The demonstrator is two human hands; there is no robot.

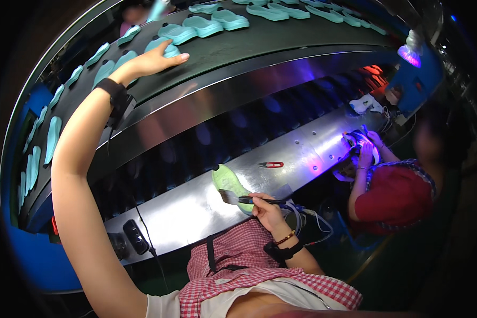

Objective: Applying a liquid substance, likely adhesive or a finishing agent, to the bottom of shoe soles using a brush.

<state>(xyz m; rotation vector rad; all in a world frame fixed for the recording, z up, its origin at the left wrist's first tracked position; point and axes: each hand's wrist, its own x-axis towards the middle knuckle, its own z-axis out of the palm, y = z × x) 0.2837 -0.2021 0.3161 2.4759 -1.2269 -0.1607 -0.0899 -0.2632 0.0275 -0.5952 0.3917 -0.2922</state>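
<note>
My left hand point(152, 59) reaches over the dark conveyor belt point(217, 53), its thumb and index finger spread apart around the near end of a teal shoe sole point(170, 50). The other fingers are partly hidden, and no firm grip shows. Closer to my body, my right hand point(267, 212) is closed on the dark handle of a brush point(247, 200). The brush's pale bristles are over a light green shoe sole point(229, 181) lying on the metal work ledge point(183, 209).
More teal soles point(201, 25) line the curved belt. Red thread snips point(271, 165) and a black device point(135, 236) with a cable rest on the ledge. At right, a co-worker in red point(395, 196) handles a shoe part under violet light. A lamp point(411, 50) hangs at upper right.
</note>
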